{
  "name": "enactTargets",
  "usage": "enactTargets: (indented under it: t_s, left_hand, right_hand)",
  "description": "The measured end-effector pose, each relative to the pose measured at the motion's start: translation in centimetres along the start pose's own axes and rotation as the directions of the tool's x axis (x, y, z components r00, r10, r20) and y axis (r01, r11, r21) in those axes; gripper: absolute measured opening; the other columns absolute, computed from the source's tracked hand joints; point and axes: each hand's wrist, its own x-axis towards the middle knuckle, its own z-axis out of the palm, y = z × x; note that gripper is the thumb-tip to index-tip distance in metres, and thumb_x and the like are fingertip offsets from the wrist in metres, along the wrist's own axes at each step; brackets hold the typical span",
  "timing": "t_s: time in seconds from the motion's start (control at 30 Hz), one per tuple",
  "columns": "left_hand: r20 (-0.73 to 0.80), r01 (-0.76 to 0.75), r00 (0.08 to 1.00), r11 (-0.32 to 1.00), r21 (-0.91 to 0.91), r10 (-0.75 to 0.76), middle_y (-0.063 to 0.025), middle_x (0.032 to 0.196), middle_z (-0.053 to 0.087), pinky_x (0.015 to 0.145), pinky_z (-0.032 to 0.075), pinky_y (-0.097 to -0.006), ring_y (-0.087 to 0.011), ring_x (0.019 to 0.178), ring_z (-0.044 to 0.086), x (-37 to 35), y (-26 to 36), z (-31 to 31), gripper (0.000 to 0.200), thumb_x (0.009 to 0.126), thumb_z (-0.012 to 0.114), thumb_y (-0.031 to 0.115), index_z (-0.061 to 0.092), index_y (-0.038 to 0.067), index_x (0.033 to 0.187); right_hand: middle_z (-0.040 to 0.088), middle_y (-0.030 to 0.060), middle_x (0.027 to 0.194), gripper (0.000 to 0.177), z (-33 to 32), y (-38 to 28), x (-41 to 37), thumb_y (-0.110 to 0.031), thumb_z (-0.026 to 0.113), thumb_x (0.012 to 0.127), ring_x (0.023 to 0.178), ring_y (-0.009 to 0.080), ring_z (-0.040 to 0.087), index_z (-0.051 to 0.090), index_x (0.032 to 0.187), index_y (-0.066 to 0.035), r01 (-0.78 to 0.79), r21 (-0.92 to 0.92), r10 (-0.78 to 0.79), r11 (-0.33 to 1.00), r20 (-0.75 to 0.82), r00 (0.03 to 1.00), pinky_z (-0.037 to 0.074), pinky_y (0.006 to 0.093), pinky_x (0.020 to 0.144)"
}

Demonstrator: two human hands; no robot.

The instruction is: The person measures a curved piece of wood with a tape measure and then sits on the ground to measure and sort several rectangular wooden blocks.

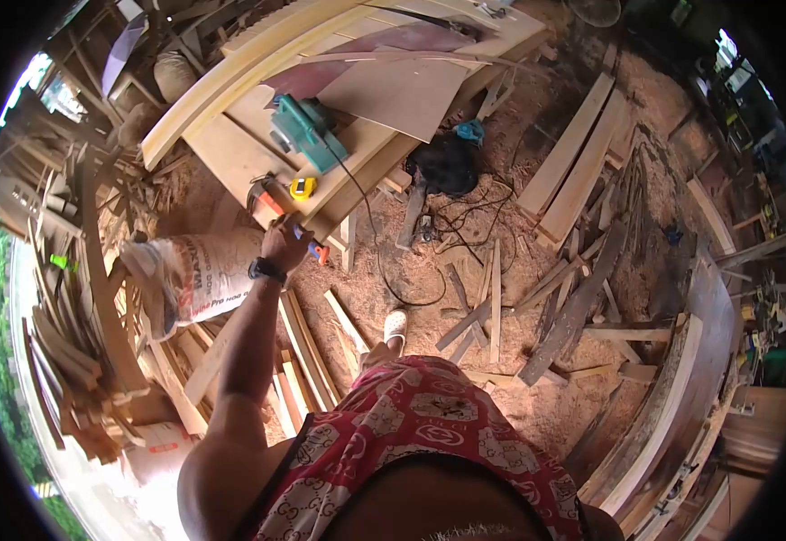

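Orange-and-blue hand tool (321, 253) sits at the near corner of the wooden worktable (223, 150), between nine and ten o'clock from the middle of my view. I have my left hand (283, 242) curled around it, the fingers closed well in, with one end poking out at four o'clock. I judge it light to middling in weight, its handle stiff and hard to break, perhaps slick under sawdust; the best hold looks to be mid-handle.

At eleven o'clock from my knuckles lies an orange-red piece (270, 199) with a dark end; I cannot tell whether it belongs to the same tool, as my hand covers the join. A yellow tape measure (303, 187) lies near, just past twelve, with a teal power planer (312, 135) beyond it. At eight o'clock slumps a printed sack (203, 281), its lettering partly unreadable. My right hand is out of sight.
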Motion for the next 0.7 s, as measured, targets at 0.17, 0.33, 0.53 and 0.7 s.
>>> enactTargets:
  t_s: [0.17, 0.33, 0.53, 0.7]
  left_hand:
    - [0.127, 0.078, 0.981, 0.891, 0.447, -0.15, -0.0212, 0.149, 0.041, 0.107, 0.038, -0.0531, -0.038, 0.135, 0.041, 6.4, -5.5, 4.0, 0.087, 0.077, 0.073, 0.032, 0.034, 0.008, 0.151]
    - [0.269, 0.188, 0.918, 0.915, 0.357, -0.293, -0.0244, 0.147, 0.043, 0.108, 0.039, -0.052, -0.0413, 0.135, 0.044, 9.1, -6.6, 6.3, 0.092, 0.076, 0.076, 0.028, 0.029, 0.012, 0.153]
    - [0.174, 0.187, 0.945, 0.892, 0.411, -0.278, -0.0262, 0.146, 0.045, 0.108, 0.039, -0.0526, -0.0445, 0.132, 0.046, 11.0, -8.6, 8.6, 0.094, 0.082, 0.069, 0.055, 0.029, 0.012, 0.155]
    - [-0.011, -0.062, 0.997, 0.913, 0.403, 0.072, -0.017, 0.123, 0.063, 0.091, 0.048, -0.0533, -0.0401, 0.109, 0.06, 12.3, -16.9, 14.0, 0.048, 0.091, 0.058, 0.048, 0.062, 0.014, 0.126]
  right_hand:
    - [0.069, 0.01, 0.111, 0.044, 2.0, -11.6, -6.3, -0.044, 0.054, 0.097, 0.091, 0.0288, 0.068, 0.062, 0.124, -0.011, -0.412, 0.377, 0.332, 0.83, 0.259, 0.907, 0.054, 0.0457, 0.08]
    - [0.069, 0.0105, 0.11, 0.043, 3.2, -16.5, -7.4, -0.044, 0.054, 0.097, 0.09, 0.0286, 0.068, 0.061, 0.125, -0.012, -0.47, 0.455, 0.341, 0.756, 0.339, 0.877, 0.054, 0.0466, 0.078]
    - [0.069, 0.0111, 0.109, 0.043, 2.6, -16.6, 0.3, -0.043, 0.055, 0.097, 0.087, 0.0283, 0.069, 0.06, 0.126, -0.012, -0.524, 0.542, 0.286, 0.657, 0.464, 0.838, 0.055, 0.0477, 0.076]
    - [0.069, 0.0057, 0.1, 0.021, -6.5, -10.5, 22.8, -0.026, 0.072, 0.089, 0.082, 0.0245, 0.067, 0.07, 0.106, -0.015, 0.227, 0.572, -0.219, 0.788, -0.083, 0.972, 0.054, 0.0472, 0.064]
